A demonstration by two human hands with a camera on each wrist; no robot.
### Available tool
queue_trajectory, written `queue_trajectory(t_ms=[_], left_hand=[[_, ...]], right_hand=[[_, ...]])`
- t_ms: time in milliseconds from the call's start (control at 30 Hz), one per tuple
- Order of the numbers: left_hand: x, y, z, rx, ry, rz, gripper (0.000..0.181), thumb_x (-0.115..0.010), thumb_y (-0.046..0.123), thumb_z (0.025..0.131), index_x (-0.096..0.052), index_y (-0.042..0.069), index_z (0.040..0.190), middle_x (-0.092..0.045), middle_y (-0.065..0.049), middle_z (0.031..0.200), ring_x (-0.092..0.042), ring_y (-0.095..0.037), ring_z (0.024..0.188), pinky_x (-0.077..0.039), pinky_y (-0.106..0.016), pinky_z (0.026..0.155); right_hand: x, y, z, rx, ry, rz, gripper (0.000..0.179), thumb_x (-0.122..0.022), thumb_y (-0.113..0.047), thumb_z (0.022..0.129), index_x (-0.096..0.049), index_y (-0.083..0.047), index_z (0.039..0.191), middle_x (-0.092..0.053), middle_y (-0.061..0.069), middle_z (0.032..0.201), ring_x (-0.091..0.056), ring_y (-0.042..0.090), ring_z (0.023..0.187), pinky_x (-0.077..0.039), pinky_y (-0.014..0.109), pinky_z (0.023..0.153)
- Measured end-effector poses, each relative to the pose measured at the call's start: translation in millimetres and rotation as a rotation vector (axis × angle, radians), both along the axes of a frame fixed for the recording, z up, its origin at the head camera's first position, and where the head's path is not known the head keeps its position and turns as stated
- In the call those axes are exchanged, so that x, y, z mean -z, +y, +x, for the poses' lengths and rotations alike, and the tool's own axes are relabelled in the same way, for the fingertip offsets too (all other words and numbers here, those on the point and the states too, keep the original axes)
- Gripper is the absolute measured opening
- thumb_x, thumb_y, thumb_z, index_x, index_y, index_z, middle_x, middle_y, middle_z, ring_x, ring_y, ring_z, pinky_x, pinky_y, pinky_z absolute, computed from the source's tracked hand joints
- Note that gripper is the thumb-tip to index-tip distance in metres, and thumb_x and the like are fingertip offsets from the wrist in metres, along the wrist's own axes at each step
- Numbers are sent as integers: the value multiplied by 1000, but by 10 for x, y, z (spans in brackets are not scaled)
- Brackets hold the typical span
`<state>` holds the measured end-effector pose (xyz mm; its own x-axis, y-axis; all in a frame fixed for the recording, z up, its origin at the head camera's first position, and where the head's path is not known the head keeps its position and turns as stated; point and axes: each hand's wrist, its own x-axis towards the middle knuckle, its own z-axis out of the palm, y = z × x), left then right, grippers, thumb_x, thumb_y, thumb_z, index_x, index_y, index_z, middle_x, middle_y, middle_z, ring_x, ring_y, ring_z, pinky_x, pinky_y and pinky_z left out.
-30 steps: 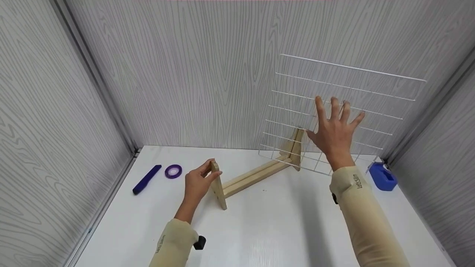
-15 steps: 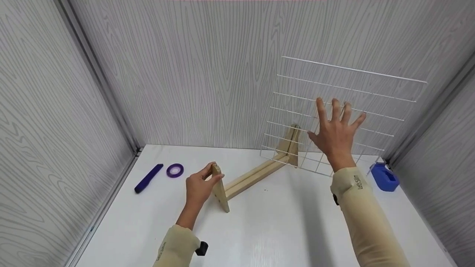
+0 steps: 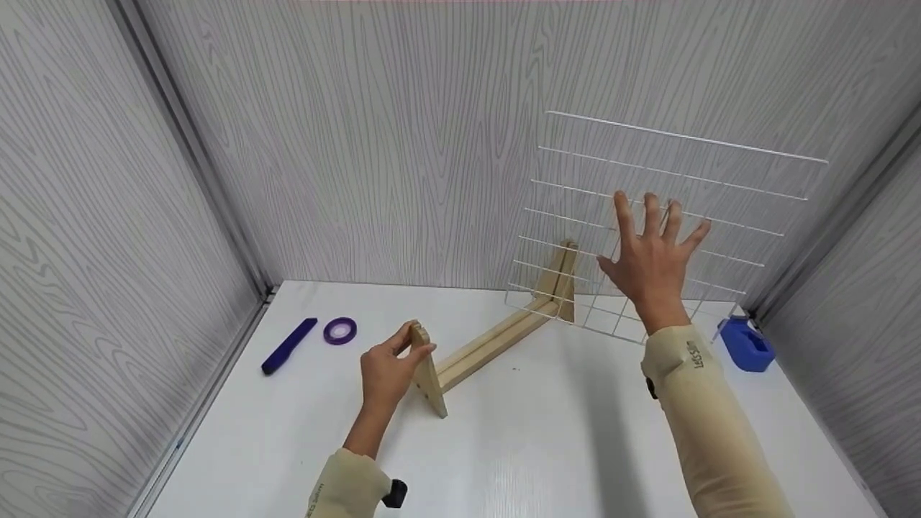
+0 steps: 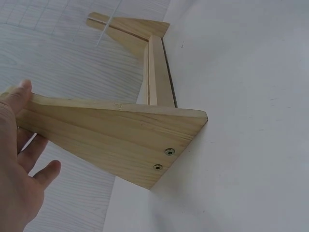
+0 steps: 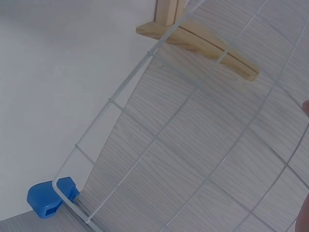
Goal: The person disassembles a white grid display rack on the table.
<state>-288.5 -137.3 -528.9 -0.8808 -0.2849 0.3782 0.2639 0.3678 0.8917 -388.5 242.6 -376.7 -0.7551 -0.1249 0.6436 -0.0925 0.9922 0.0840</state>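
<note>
A wooden stand (image 3: 496,347) lies slanting across the white table, with a grooved crossbar between two upright end pieces. My left hand (image 3: 388,367) pinches the top of the near end piece (image 4: 116,125) between thumb and fingers; two screw heads show low on its outer face. My right hand (image 3: 651,270) holds a white wire grid panel (image 3: 683,135) up off the table, its fingers spread across the wires. In the head view the panel's lower left part overlaps the far end piece (image 3: 557,277). In the right wrist view only bits of the hand show at the edge.
A purple roll of tape (image 3: 339,331) and a dark purple long-handled tool (image 3: 289,346) lie on the table at the left. A blue tape dispenser (image 3: 747,345) stands at the right edge. Grey wood-patterned walls (image 3: 403,144) rise behind and at both sides.
My left hand has pulled the near end of the wooden stand slightly toward me, and its far end has shifted left. The right hand and the grid panel have barely moved.
</note>
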Motion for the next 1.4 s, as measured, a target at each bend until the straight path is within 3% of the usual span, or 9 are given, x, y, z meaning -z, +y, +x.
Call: queue_trajectory(t_ms=[133,267,367,500,600,700,1000,1233,1400], left_hand=[[6,4,53,-15,0,-17,60,-88,31,78,-68,8,130,-72,-10,123,-72,-26,111,-57,-41,96],[-2,-80,75,61,-31,-53,61,-87,35,79,-68,14,133,-73,-8,125,-70,-27,118,-51,-46,106],[-53,-213,2,234,-111,-74,70,-86,34,81,-58,24,145,-67,-3,137,-60,-29,133,-42,-49,116],[-168,-354,-188,530,-245,-85,81,-84,29,85,-43,31,155,-57,-1,150,-46,-30,145,-32,-50,122],[-241,-397,-311,687,-329,-118,66,-81,27,88,-53,26,148,-62,-4,145,-53,-29,139,-37,-52,119],[-271,-417,-387,766,-401,-141,46,-78,25,90,-65,18,133,-69,-6,132,-62,-26,127,-46,-50,112],[-237,-492,-442,891,-515,-20,32,-76,15,89,-69,8,120,-71,-4,122,-61,-23,123,-46,-41,110],[-259,-443,-465,898,-548,-82,16,-81,16,85,-77,10,100,-76,3,103,-66,-15,107,-47,-41,108],[-288,-374,-454,913,-550,-151,20,-84,21,84,-80,8,99,-78,2,104,-67,-13,106,-47,-43,109]], right_hand=[[9,0,-14,-5,3,-2,120,-86,-51,77,-4,-36,163,-26,22,162,-21,53,149,-6,87,107],[38,6,-12,-1,-20,0,120,-85,-52,77,-2,-37,163,-24,22,163,-19,53,150,-6,87,107],[52,8,-15,3,-24,3,121,-85,-52,77,-2,-38,163,-25,21,163,-19,53,150,-6,87,108],[65,23,-24,3,-23,12,120,-85,-52,76,-3,-38,163,-25,21,162,-21,53,149,-5,87,108],[84,33,-20,-2,-42,14,120,-84,-53,77,-2,-38,163,-25,21,163,-20,52,150,-5,87,108],[94,44,-20,-2,-59,14,119,-84,-54,77,-2,-39,163,-24,21,163,-19,52,150,-5,87,108],[84,91,-35,5,-65,33,119,-84,-52,77,-4,-37,163,-26,22,163,-21,52,149,-6,88,107],[88,113,-37,4,-47,42,119,-86,-52,76,-6,-38,163,-27,21,163,-23,52,149,-8,88,107],[97,133,-31,4,-59,36,121,-87,-51,75,-5,-38,163,-26,21,163,-22,52,149,-6,88,107]])
